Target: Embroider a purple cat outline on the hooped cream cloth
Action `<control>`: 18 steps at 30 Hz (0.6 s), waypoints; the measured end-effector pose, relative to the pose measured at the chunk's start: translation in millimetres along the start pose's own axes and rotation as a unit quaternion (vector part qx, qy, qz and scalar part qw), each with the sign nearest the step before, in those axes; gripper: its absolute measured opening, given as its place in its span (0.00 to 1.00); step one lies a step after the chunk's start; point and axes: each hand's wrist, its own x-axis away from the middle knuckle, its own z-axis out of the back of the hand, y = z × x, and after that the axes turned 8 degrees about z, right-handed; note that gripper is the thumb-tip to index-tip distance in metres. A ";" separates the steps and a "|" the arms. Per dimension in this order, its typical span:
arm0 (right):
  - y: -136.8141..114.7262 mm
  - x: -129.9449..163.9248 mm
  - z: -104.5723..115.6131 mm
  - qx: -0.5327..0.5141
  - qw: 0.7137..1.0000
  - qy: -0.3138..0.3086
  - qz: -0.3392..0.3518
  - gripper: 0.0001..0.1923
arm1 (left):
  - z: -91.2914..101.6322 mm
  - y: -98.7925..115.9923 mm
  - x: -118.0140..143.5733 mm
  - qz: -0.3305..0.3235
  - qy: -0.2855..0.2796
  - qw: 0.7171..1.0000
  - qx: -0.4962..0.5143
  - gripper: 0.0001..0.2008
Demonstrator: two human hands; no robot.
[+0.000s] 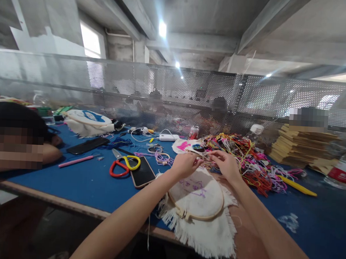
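Note:
My left hand (187, 164) is raised over the far edge of an embroidery hoop (223, 201), its fingers pinched together. Facing it, my right hand (225, 163) also pinches, thumb against fingertips. Whatever lies between the fingers is too small to make out. The hoop stretches a frayed white cloth (205, 233) with purple stitching (197, 187), which hangs over the table's front edge. Just beyond my hands are a white piece with a pink and dark design (183, 146) and a tangled heap of coloured threads (233, 144).
Red-and-yellow scissors (124, 166) lie partly over a phone (143, 173). Leftward are a pink-handled tool (76, 161), a black case (88, 145), another hoop (88, 117) and a person's head (14, 117). Rightward are a yellow tool (299, 186), stacked brown paper (299, 146) and a bottle (343, 169).

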 end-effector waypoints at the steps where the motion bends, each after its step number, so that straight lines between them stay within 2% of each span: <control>1: 0.5 -0.3 0.3 0.002 1.000 -0.001 0.004 0.11 | -0.4 -0.2 0.0 -0.001 0.000 1.000 -0.002 0.23; 6: -0.1 -0.6 1.0 -0.035 0.999 0.002 -0.019 0.11 | -1.8 -1.5 -0.6 -0.009 0.006 1.000 -0.008 0.24; 13: 2.8 -3.0 3.0 -0.168 0.982 0.013 -0.084 0.13 | -3.1 -2.4 -1.2 -0.008 0.014 1.000 -0.005 0.27; 18: 4.1 -4.7 6.2 -0.185 0.976 0.002 -0.111 0.15 | -3.7 -2.6 -1.8 -0.008 0.008 1.000 -0.001 0.29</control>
